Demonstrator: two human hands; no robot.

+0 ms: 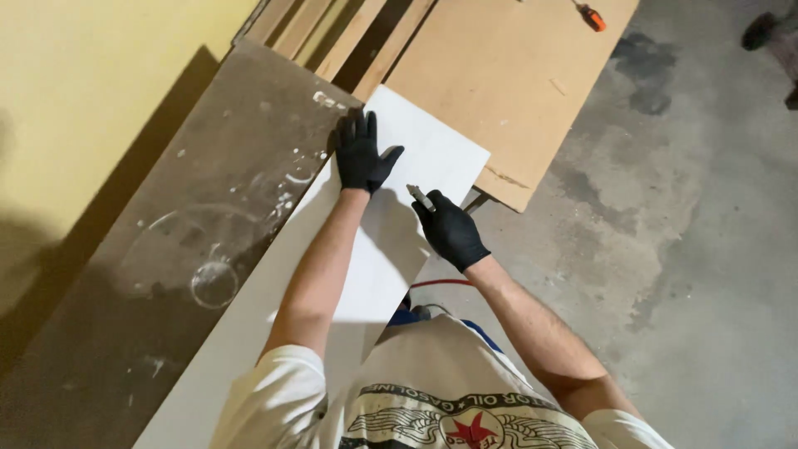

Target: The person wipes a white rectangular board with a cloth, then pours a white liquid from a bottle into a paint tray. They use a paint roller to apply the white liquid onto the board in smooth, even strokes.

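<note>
A long white board (432,150) lies slanted across a dark stained workbench (166,249). My left hand (362,155), in a black glove, rests flat with fingers spread on the board's left edge near its far end. My right hand (450,230), also in a black glove, grips a small grey metal tool (420,197), like a utility knife, held over the board's right edge. The tool's tip points up toward the far end of the board.
Brown fibreboard sheets (515,75) lie beyond the white board, with an orange-handled tool (592,17) on top. Wooden strips (332,33) lean near a yellow wall (91,91). Stained concrete floor (690,249) spreads to the right; a dark shoe (761,29) shows at top right.
</note>
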